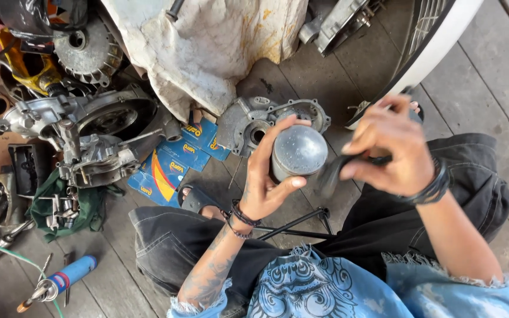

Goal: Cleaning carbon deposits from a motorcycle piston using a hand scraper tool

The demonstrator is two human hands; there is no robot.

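Note:
My left hand (266, 176) grips a round grey metal piston (299, 151), its domed crown turned up toward the camera. My right hand (389, 150) is closed on a dark, blurred tool (332, 172) whose tip lies against the piston's right side. Both hands hover over my lap, above black trousers and a blue patterned shirt.
An engine crankcase half (248, 125) lies on the wooden floor just beyond the piston. Blue cardboard packets (175, 162), more engine cases (83, 126), a green rag with small parts (66, 206), a blue torch (66, 277), a stained cloth (213, 41) and a white-rimmed wheel (437, 41) surround me.

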